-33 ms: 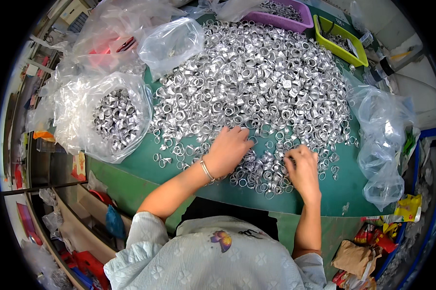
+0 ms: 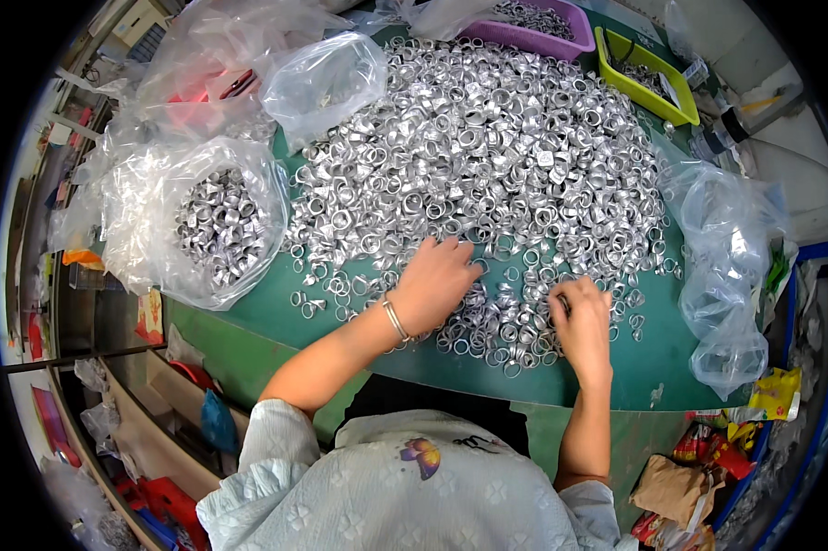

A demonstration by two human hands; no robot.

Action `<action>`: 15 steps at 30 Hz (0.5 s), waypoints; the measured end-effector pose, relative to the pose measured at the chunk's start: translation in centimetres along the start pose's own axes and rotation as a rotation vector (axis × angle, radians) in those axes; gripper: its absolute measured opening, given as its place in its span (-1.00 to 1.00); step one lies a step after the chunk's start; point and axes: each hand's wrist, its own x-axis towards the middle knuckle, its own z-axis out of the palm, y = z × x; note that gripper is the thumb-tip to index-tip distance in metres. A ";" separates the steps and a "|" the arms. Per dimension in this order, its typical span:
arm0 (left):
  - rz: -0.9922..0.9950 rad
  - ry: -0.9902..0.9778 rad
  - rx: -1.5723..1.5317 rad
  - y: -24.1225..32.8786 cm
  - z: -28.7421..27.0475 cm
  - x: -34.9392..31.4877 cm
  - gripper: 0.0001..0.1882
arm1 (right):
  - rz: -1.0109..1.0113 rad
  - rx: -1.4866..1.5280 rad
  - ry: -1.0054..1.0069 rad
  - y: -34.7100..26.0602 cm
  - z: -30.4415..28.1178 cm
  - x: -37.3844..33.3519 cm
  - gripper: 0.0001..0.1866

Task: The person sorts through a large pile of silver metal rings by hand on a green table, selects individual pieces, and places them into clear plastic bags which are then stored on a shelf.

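Holds the left hand point(image 2: 435, 285) at the near edge of the big ring pile point(image 2: 487, 147) on the green desk point(image 2: 648, 367); curls the right hand point(image 2: 585, 321) beside a smaller ring cluster point(image 2: 497, 329); cannot tell either grip's state.

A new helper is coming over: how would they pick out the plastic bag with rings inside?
Find the green table and its big heap of silver-coloured rings. Immediately left of the heap, near the table's edge, sits an open clear bag. A dense cluster of rings shows in its mouth, unlike the clear bag just beyond it.
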 end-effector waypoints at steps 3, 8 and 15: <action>0.032 -0.146 0.063 0.1 -0.3 1.1 -0.84 | 0.138 -0.050 0.154 -0.6 -0.3 -0.2 -0.90; 0.010 -0.022 -0.239 -1.0 -0.3 0.7 -0.84 | 0.249 0.578 -0.024 -2.0 -0.4 -1.2 -0.91; -0.122 0.231 -0.834 2.6 -1.2 -2.0 -0.77 | 0.410 1.450 -0.136 -3.2 2.2 -3.2 -0.68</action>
